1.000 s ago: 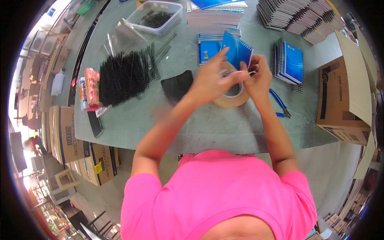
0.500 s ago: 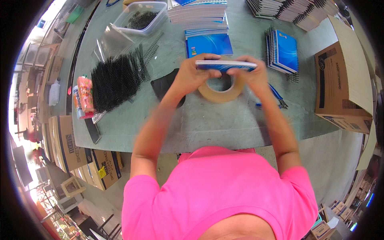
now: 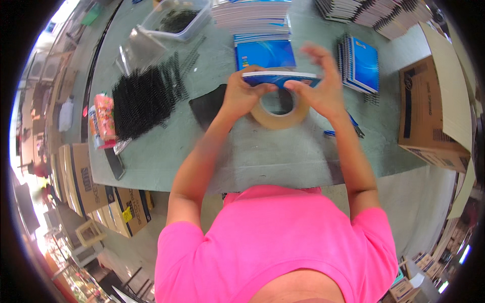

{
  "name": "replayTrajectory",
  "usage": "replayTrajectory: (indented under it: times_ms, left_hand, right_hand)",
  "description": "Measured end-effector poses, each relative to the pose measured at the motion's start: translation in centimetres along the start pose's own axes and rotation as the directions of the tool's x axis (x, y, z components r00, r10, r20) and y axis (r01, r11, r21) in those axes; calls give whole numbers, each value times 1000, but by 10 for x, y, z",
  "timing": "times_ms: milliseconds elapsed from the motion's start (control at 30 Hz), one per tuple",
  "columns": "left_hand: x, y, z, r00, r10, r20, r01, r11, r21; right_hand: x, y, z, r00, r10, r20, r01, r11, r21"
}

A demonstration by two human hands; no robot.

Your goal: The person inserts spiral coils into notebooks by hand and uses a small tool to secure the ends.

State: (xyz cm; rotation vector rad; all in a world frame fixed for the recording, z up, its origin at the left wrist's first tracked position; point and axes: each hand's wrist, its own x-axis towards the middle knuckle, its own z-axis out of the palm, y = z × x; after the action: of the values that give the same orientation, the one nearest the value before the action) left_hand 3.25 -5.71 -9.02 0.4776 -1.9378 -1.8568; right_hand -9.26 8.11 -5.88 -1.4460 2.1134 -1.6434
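Note:
A thin blue-covered notebook (image 3: 281,79) is held flat, edge-on to me, just above a roll of clear packing tape (image 3: 279,113) lying on the grey-green table (image 3: 283,156). My left hand (image 3: 244,95) grips the notebook's left end. My right hand (image 3: 320,85) touches its right end with thumb and forefinger, the other fingers spread upward. A blue notebook stack (image 3: 264,52) lies right behind my hands.
A heap of black spiral binding coils (image 3: 146,96) lies at left beside a black cover sheet (image 3: 208,106). A clear tub (image 3: 176,19) stands at the back, more notebook stacks (image 3: 361,64) at right, blue-handled pliers (image 3: 348,130), and an open cardboard box (image 3: 433,117) at the table's right edge.
The notebook went from tilted and open-faced to held level and edge-on above the tape roll. My right hand's fingers have since spread open at its right end.

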Motion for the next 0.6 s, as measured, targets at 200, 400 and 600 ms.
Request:
replayTrajectory:
  times_ms: [200, 400, 600]
  left_hand:
    - [21, 32, -33, 899, 78, 432, -272, 872, 407]
    - [43, -14, -147, 984, 55, -169, 137, 371, 919]
    - [30, 1, -138, 990, 21, -136, 88, 664, 743]
  right_hand:
    - [3, -27, 19, 959, -139, 249, 251, 825, -507]
    - [3, -31, 24, 946, -216, 242, 304, 852, -427]
    - [18, -39, 14, 950, -268, 162, 312, 858, -407]
